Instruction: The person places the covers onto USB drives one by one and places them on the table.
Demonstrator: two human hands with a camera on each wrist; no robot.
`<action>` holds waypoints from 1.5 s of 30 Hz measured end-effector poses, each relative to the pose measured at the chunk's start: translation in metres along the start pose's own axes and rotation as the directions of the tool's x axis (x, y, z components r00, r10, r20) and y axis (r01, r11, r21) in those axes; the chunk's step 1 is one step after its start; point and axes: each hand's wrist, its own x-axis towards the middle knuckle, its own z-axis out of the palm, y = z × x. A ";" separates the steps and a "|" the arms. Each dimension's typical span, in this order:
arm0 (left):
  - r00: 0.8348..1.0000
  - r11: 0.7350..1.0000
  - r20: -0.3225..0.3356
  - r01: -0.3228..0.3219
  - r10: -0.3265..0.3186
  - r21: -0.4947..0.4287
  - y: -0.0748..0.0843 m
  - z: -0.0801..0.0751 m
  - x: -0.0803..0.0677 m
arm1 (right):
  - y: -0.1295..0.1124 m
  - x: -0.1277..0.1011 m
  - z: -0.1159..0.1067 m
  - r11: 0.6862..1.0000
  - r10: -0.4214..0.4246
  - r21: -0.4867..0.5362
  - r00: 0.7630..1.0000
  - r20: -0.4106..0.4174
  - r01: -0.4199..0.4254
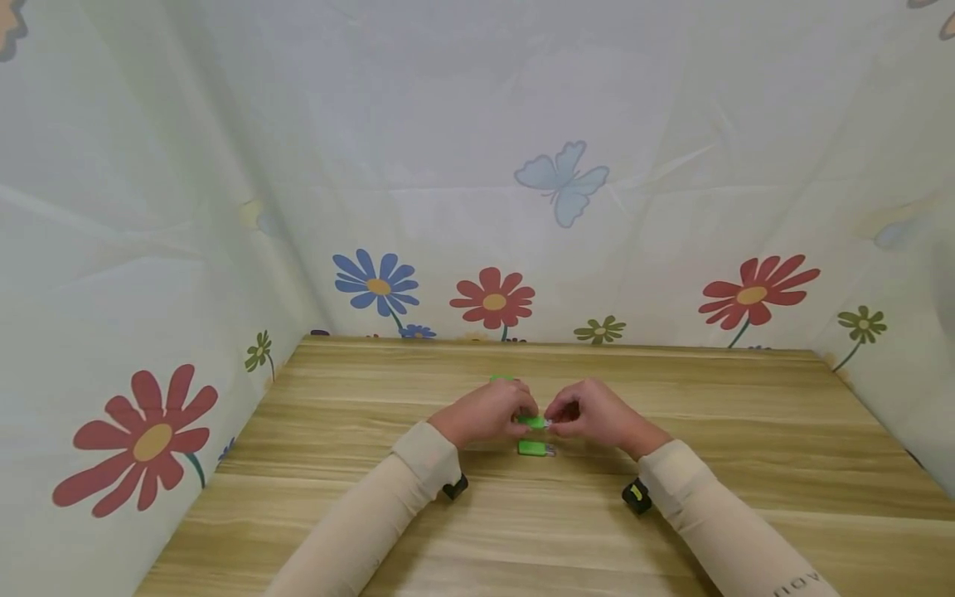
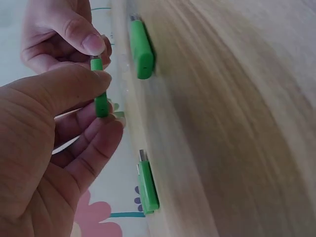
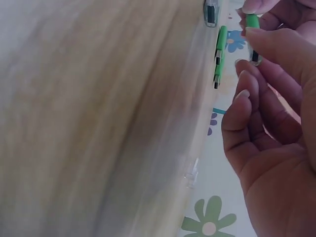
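Note:
In the head view, my left hand (image 1: 488,410) and right hand (image 1: 597,414) meet over the table at a green USB flash drive (image 1: 532,422). My left thumb and fingers pinch its green body (image 2: 100,101), seen edge-on in the left wrist view. At its plug end, my right thumb and forefinger pinch the drive, with a clear cap (image 3: 255,58) around the metal plug. Another green flash drive (image 1: 532,448) lies on the table just nearer to me. A further one (image 1: 501,378) shows partly behind my left hand.
The wood-grain table (image 1: 358,531) runs back to a flower-printed cloth wall (image 1: 642,207). A small clear piece (image 3: 191,173) lies on the table in the right wrist view. There, two green drives (image 3: 220,44) show bare metal plugs.

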 end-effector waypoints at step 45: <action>0.995 0.998 0.098 0.040 -0.036 -0.039 -0.015 0.018 0.010 | 0.000 0.010 0.009 0.990 0.127 -0.070 0.990 0.061 -0.123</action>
